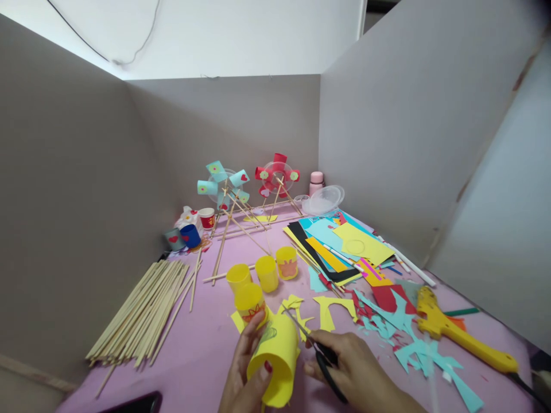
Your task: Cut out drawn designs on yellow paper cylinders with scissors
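My left hand (245,370) is closed round a curled yellow paper sheet (275,355) with a pencil drawing on it, held low at the front. My right hand (350,367) grips black-handled scissors (316,350) whose blades point up-left at the paper's edge. Just beyond the hands stand several small yellow paper cups (267,273) on the pink table (206,344); one nearer cup (248,303) has an orange bow. Yellow paper scraps (329,310) lie beside the scissors.
A bundle of wooden sticks (144,312) lies at left. Stacked coloured paper (340,246), teal and red scraps (400,332) and a yellow glue gun (456,332) are at right. Two paper-cup wheels on stick frames, teal (224,184) and red (278,172), stand at the back. Grey boards wall the table.
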The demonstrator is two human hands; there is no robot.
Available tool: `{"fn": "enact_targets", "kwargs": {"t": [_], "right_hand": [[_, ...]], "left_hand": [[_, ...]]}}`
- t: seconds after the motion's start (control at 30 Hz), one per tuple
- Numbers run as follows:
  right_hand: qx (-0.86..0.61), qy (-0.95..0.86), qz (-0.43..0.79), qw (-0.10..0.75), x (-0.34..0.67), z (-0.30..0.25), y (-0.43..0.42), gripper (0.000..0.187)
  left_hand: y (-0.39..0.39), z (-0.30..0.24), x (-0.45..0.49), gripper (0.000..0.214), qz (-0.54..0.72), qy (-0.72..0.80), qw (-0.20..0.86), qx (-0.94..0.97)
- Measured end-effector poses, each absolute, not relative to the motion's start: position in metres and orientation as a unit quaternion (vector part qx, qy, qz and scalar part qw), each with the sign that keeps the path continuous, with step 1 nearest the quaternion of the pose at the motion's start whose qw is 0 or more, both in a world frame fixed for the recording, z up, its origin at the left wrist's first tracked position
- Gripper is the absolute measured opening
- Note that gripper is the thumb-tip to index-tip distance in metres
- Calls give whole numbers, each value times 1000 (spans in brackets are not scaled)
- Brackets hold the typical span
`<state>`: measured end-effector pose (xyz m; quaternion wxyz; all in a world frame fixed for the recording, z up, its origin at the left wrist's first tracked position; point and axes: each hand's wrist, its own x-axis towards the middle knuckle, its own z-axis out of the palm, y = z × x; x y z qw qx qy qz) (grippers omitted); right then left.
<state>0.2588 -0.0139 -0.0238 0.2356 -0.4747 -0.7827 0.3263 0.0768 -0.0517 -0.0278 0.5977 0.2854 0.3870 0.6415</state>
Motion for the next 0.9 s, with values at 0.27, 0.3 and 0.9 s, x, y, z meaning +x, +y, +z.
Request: {"fn": "enact_targets", "kwargs": {"t": [0.27, 0.3, 0.9], "right_hand": [[-466, -794, 312, 234, 258, -17, -16, 15], [-464, -796, 312, 232, 258, -17, -16, 14], [-481, -777, 326, 242, 256, -20, -17, 24]], "left_hand": [[-53, -21, 74, 58, 639, 385, 598, 292], [-53, -21, 74, 58, 639, 385, 598, 292], [-56, -11, 76, 52, 643, 389, 610, 251]]}}
